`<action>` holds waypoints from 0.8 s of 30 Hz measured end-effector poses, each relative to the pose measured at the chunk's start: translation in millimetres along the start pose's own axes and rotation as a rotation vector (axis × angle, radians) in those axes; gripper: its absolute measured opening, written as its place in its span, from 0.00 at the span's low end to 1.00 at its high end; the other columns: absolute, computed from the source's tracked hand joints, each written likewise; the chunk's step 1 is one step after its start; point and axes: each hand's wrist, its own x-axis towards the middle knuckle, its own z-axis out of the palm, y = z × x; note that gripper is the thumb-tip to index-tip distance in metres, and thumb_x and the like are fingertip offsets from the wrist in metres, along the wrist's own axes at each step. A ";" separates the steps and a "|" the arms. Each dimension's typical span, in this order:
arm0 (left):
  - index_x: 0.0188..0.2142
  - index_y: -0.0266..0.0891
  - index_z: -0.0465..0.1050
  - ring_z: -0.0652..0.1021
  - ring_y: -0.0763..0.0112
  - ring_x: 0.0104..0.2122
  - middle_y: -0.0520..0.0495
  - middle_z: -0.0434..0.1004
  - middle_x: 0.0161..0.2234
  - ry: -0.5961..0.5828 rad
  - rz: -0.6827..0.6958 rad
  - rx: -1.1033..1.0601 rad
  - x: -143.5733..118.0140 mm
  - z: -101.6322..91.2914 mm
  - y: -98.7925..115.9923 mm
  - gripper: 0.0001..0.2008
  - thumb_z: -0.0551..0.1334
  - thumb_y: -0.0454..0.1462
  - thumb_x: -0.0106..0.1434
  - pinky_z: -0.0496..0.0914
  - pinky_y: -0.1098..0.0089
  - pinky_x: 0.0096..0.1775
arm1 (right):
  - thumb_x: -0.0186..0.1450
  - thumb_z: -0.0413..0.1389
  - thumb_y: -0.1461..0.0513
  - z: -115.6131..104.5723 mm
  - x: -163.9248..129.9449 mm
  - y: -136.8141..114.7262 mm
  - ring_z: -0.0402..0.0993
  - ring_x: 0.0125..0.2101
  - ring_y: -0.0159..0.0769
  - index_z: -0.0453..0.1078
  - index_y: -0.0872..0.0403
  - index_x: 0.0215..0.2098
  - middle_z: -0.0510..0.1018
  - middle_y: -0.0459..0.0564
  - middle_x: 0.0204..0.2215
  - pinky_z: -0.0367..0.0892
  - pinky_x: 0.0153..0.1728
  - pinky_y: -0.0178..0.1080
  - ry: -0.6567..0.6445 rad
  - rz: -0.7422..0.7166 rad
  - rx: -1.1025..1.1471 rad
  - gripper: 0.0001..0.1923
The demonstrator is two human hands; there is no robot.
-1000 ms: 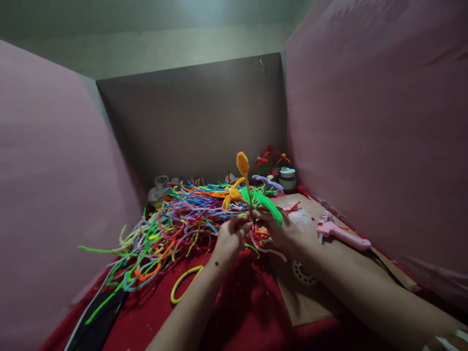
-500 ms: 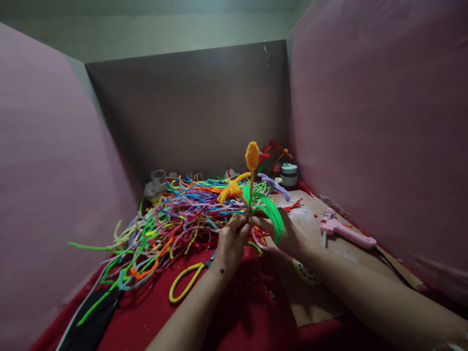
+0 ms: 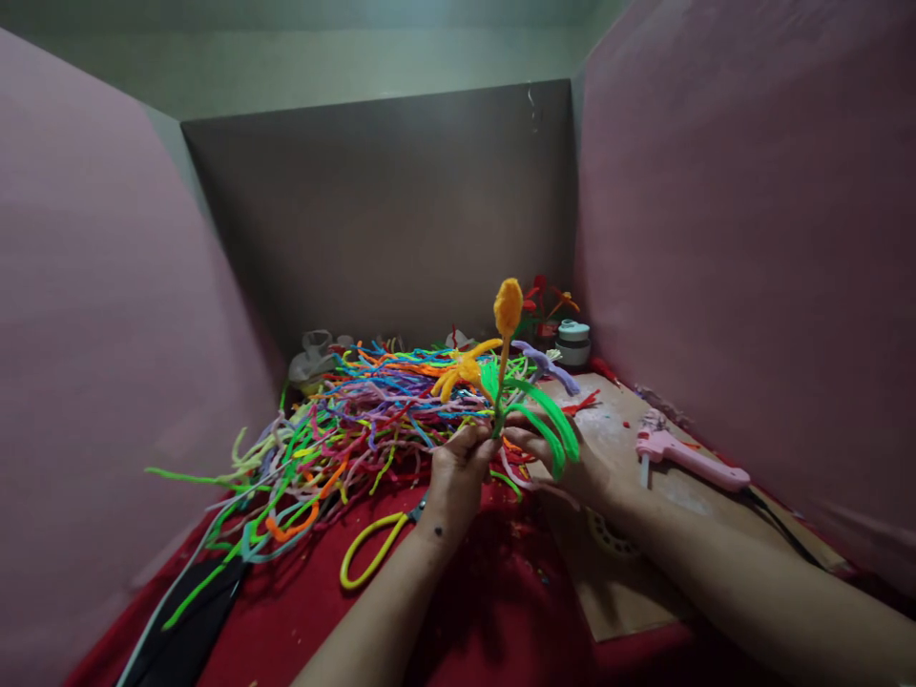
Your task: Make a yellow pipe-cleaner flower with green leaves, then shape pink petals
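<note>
Orange and green fuzzy wire makes up the pipe-cleaner flower (image 3: 505, 367) held upright just right of the frame's centre, its orange bud at the top, a yellow-orange bloom out to the left and green looped leaves arching down to the right. Both hands meet at the bottom of its stem: the left hand (image 3: 458, 472) has its grip pinched shut on the stem, and the right hand (image 3: 576, 463) is closed beside it, thumb and fingers apparently on the same stem, though the green leaves cover part of those fingers. Behind and to the left of the hands a big tangled heap of coloured pipe cleaners (image 3: 343, 420) spreads over the red cloth (image 3: 493, 611) that covers the desk. Yellow-handled scissors (image 3: 376, 544) lie on the cloth just below the left hand. Under the right forearm sits a brown board (image 3: 630, 429), and on it, toward the right edge of the frame, lies a pink glue gun (image 3: 691, 458) with a dark cord. At the back, near the corner of the grey and pink partition walls, stand a small pale-green lidded jar (image 3: 572, 342) and red pipe-cleaner flowers (image 3: 540, 301).
</note>
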 end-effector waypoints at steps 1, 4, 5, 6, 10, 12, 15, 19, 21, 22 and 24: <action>0.28 0.38 0.72 0.58 0.80 0.16 0.59 0.59 0.14 0.004 -0.002 -0.001 -0.4 0.0 1.2 0.07 0.61 0.40 0.54 0.54 0.76 0.20 | 0.45 0.66 0.63 0.0 -0.5 0.9 0.69 0.40 0.47 0.73 0.49 0.21 0.76 0.49 0.25 0.65 0.41 0.46 -0.012 -0.017 -0.037 0.07; 0.27 0.38 0.72 0.57 0.80 0.15 0.59 0.58 0.13 0.010 0.002 0.006 -1.1 -0.7 3.4 0.07 0.61 0.40 0.54 0.54 0.75 0.20 | 0.42 0.67 0.64 0.9 -1.8 3.4 0.70 0.39 0.47 0.73 0.49 0.22 0.77 0.49 0.28 0.65 0.41 0.46 -0.018 -0.060 -0.131 0.10; 0.26 0.38 0.71 0.58 0.80 0.15 0.59 0.58 0.14 0.010 0.006 0.011 -1.2 -1.0 3.2 0.07 0.61 0.40 0.54 0.54 0.75 0.20 | 0.42 0.68 0.64 1.7 -1.9 4.4 0.70 0.37 0.46 0.73 0.49 0.22 0.77 0.49 0.29 0.65 0.40 0.46 -0.016 -0.055 -0.130 0.10; 0.26 0.38 0.71 0.58 0.80 0.16 0.59 0.58 0.14 0.009 0.011 0.016 -1.3 -1.3 2.5 0.07 0.61 0.40 0.54 0.54 0.75 0.20 | 0.42 0.68 0.63 2.8 -1.6 5.7 0.71 0.36 0.45 0.73 0.49 0.22 0.77 0.49 0.28 0.66 0.39 0.45 -0.011 -0.045 -0.112 0.10; 0.25 0.38 0.71 0.60 0.79 0.16 0.58 0.59 0.15 -0.018 0.028 0.049 -2.8 -0.9 -2.1 0.08 0.61 0.41 0.55 0.54 0.75 0.20 | 0.50 0.63 0.59 8.5 0.9 13.9 0.71 0.32 0.39 0.72 0.50 0.24 0.76 0.46 0.26 0.66 0.33 0.39 0.070 0.038 0.071 0.05; 0.24 0.39 0.71 0.60 0.79 0.15 0.58 0.59 0.14 -0.036 0.037 0.070 -4.3 -0.1 -3.4 0.08 0.61 0.40 0.55 0.54 0.75 0.20 | 0.53 0.62 0.58 10.7 2.5 19.4 0.71 0.32 0.37 0.73 0.50 0.26 0.75 0.46 0.26 0.66 0.31 0.37 0.095 0.101 0.115 0.05; 0.23 0.39 0.71 0.61 0.78 0.15 0.58 0.60 0.13 -0.045 0.053 0.102 -5.6 1.0 -3.8 0.08 0.61 0.40 0.55 0.55 0.75 0.20 | 0.54 0.61 0.58 12.2 4.5 26.5 0.71 0.33 0.37 0.73 0.50 0.27 0.75 0.46 0.27 0.65 0.30 0.36 0.077 0.170 0.128 0.05; 0.20 0.39 0.67 0.60 0.78 0.16 0.58 0.58 0.12 -0.027 0.055 0.117 -4.8 2.2 -4.4 0.11 0.61 0.40 0.55 0.55 0.75 0.21 | 0.56 0.58 0.58 13.7 5.3 28.6 0.71 0.33 0.38 0.74 0.48 0.30 0.75 0.46 0.25 0.65 0.29 0.38 0.047 0.217 0.159 0.04; 0.20 0.39 0.66 0.60 0.78 0.16 0.58 0.58 0.12 -0.019 0.049 0.116 -4.2 2.9 -5.1 0.11 0.61 0.41 0.55 0.54 0.75 0.21 | 0.57 0.58 0.59 15.0 5.3 26.0 0.71 0.32 0.38 0.74 0.48 0.30 0.74 0.46 0.23 0.65 0.29 0.38 0.044 0.210 0.180 0.03; 0.20 0.39 0.66 0.60 0.78 0.16 0.58 0.58 0.13 -0.017 0.046 0.114 -4.0 3.3 -5.5 0.11 0.61 0.41 0.54 0.54 0.75 0.20 | 0.57 0.58 0.60 15.5 5.3 24.2 0.71 0.31 0.38 0.74 0.47 0.30 0.74 0.46 0.23 0.65 0.29 0.38 0.043 0.208 0.186 0.03; 0.19 0.39 0.66 0.59 0.78 0.16 0.58 0.57 0.13 -0.018 0.043 0.108 -4.1 4.0 -6.1 0.12 0.61 0.41 0.54 0.54 0.75 0.20 | 0.57 0.58 0.61 15.9 5.4 20.6 0.71 0.31 0.39 0.74 0.47 0.29 0.74 0.46 0.22 0.64 0.29 0.38 0.037 0.194 0.160 0.02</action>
